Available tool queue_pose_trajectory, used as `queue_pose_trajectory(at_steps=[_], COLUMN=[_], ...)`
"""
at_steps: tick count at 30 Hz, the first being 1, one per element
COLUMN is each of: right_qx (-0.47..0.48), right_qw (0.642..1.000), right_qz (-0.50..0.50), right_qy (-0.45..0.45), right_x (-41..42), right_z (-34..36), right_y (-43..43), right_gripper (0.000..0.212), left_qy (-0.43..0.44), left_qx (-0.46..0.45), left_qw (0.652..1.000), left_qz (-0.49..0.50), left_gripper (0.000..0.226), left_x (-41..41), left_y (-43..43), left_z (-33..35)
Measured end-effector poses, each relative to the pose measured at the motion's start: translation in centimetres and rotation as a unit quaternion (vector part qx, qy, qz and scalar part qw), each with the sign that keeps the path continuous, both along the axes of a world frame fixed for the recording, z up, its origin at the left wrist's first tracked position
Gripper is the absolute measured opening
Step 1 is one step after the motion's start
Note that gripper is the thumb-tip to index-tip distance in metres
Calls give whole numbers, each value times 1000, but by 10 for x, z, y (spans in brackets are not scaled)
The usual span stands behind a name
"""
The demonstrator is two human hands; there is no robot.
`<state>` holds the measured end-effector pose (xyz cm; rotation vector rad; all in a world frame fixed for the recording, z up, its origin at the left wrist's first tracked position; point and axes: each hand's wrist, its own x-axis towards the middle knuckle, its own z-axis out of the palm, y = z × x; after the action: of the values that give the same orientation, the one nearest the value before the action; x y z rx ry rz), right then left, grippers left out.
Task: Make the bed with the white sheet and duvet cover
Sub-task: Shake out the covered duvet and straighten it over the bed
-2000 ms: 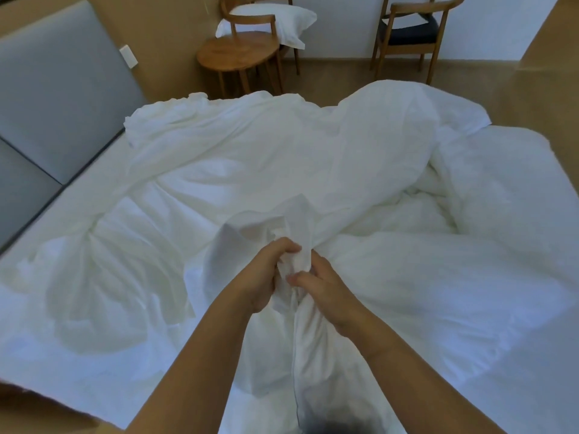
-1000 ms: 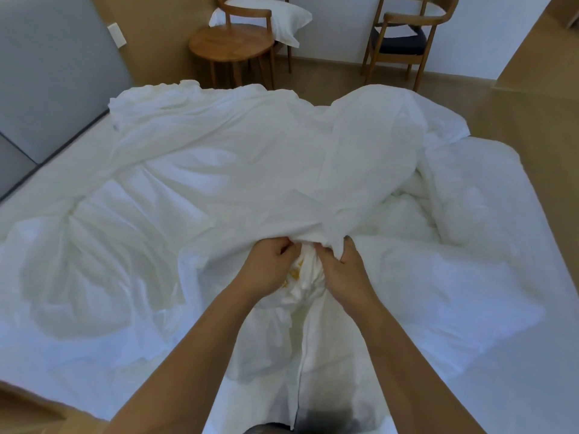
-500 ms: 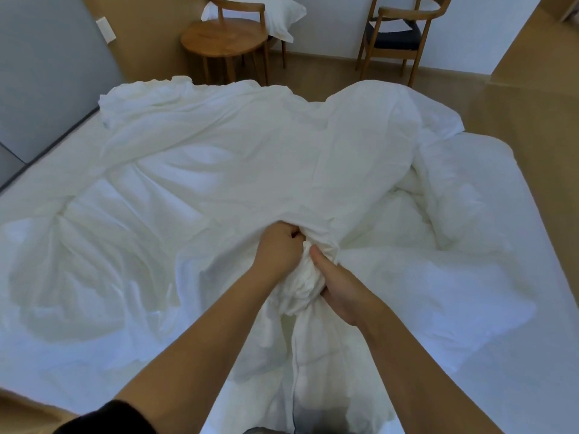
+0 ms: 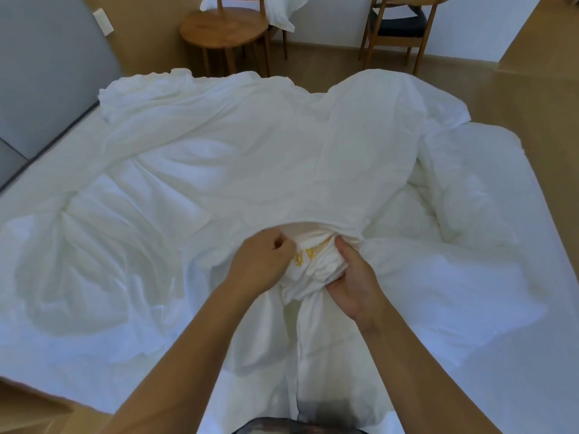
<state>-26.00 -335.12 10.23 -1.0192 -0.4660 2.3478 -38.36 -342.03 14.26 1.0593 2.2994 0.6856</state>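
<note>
A crumpled white duvet cover (image 4: 244,145) lies spread over most of the bed. Its edge forms an opening in front of me. My left hand (image 4: 261,264) grips that edge with curled fingers. My right hand (image 4: 351,277) grips a bunched white duvet corner (image 4: 313,261) with yellow print, which sits at the mouth of the opening. More of the puffy white duvet (image 4: 463,286) lies to the right. The white sheet (image 4: 557,371) shows flat at the bed's near right.
A grey headboard (image 4: 40,83) runs along the left. Beyond the bed stand a round wooden table (image 4: 222,29), a wooden chair with a white pillow (image 4: 282,10) and a second chair with a dark seat (image 4: 398,26). Wooden floor lies on the right.
Both hands moved slightly forward with the fabric. The cover's edge has been drawn open, and the yellow-printed duvet corner shows between my hands again.
</note>
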Motion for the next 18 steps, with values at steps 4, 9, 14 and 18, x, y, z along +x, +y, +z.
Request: queue_pose_trajectory(at_steps=[4,9,14,18], right_qx=[15,42,39,20], right_qw=[999,991,992,998], right_qz=[34,92,89,42], right_qy=[-35,-85,-81,-43], right_x=[-2,-2,5,9], right_z=[-2,1,1,-3], right_y=[0,-4,-8,0], right_gripper=[33,33,29,35], left_qy=[-88,-82,-124,-71], left_qx=[-30,23,106,100], left_qw=[991,991,987,992], left_qz=[-92,-100,4,20], left_gripper=[19,35,21,20], left_x=[-13,-7,7,13], left_y=[-15,-2,13,0], left_z=[-2,-15,-27,-25])
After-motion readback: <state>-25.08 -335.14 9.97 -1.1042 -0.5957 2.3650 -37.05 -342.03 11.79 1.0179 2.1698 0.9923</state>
